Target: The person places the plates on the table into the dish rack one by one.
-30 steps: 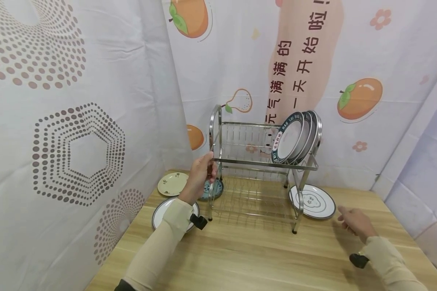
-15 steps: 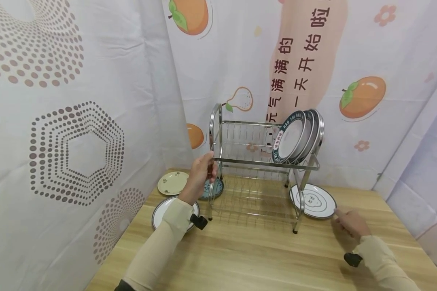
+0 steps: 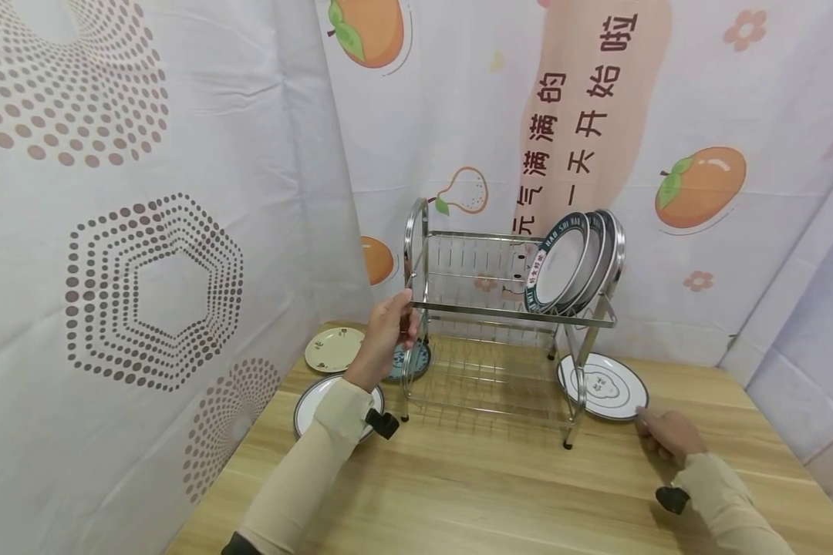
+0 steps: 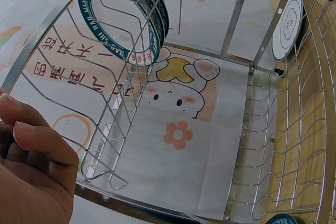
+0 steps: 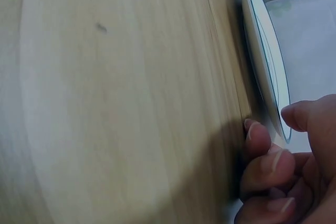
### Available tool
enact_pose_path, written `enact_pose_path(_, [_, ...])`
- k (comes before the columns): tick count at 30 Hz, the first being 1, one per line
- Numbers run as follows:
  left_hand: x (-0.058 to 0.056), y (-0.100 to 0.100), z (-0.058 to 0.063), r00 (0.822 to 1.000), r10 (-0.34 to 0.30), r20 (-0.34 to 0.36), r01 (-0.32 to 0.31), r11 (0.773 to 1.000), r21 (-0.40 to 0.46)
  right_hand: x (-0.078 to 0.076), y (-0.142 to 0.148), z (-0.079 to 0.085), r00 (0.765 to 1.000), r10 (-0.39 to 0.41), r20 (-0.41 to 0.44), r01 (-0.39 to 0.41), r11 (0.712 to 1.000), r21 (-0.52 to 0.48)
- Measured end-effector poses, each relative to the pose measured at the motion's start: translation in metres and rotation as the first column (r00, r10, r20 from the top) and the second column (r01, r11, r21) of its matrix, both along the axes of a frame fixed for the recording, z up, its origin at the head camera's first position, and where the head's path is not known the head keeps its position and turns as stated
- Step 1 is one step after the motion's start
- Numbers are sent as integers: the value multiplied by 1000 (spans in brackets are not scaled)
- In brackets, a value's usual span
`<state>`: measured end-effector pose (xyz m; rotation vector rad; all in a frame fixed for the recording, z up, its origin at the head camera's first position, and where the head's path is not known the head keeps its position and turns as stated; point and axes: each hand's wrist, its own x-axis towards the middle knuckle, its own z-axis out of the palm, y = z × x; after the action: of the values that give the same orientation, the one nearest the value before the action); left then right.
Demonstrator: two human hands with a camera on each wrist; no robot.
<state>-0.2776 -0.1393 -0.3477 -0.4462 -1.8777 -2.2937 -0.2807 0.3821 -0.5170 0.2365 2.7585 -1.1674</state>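
While my left hand (image 3: 387,334) grips the metal rack (image 3: 489,311), my right hand (image 3: 669,435) pinches the white plate (image 3: 602,387) by its rim, at the right of this rack.

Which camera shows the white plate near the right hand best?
The head view: the white plate shows nearly whole, printed face upward. The left wrist view shows part of it behind the rack; the right wrist view catches it nearly edge-on beside the right hand.
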Motion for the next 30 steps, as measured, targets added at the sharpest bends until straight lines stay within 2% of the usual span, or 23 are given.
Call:
enact_pose_path(5, [-1,1,-1,1000,-7,7,7,1000,7,-1,-4,0,1000,3,4,-3,1000,1])
enact_pose_path(10, [-1,2,-4,1000,-13,13,13,1000,8,0,-10,0,1000,2,25,1,992,-124])
enact_pose_path(15, [-1,3,-5,1000,-22,1,22,1000,-5,2,-12,5,992,-40,117,72,955,-287])
enact_pose_path(20, [-1,2,-6,1000,-13,1,13,1000,-2,1,-11,9,980,-48,193,121,913,-389])
enact_pose_path(22, [-1,1,-5,1000,-7,3,7,1000,0,1,-11,9,977,-47,206,129,905,-405])
enact_pose_path(30, [-1,-1,-2,1000,-5,-4,5,1000,14,-1,-12,8,978,-27,208,111,908,-404])
